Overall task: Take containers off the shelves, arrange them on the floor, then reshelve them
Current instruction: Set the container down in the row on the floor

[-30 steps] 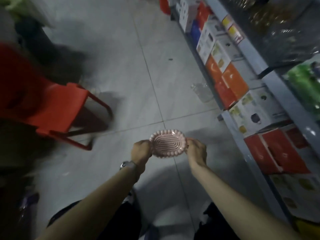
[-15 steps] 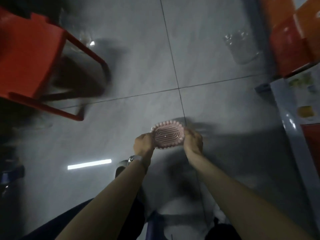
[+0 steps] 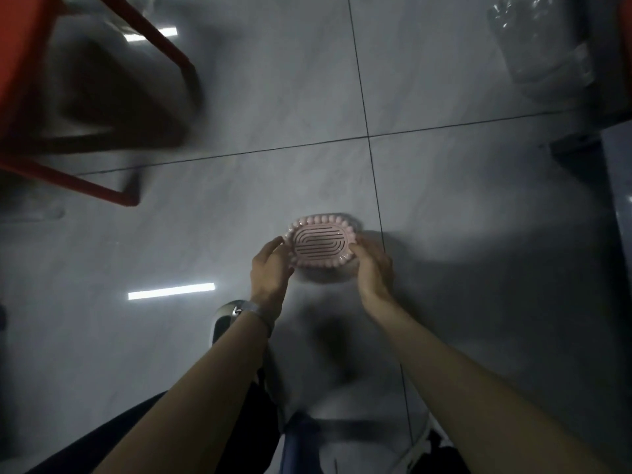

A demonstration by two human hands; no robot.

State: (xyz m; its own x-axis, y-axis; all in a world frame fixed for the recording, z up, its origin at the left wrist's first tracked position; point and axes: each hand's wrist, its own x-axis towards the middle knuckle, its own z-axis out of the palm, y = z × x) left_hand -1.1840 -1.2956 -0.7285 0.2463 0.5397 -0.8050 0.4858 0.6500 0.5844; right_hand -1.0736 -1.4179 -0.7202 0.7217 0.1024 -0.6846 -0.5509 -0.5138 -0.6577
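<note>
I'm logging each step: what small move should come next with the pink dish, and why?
Probably set it flat and release: the pink dish looks level, close over the floor, with the left hand and right hand pinching its ends.

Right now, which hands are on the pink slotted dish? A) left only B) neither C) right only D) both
D: the left hand holds one end of the pink slotted dish and the right hand holds the other.
</note>
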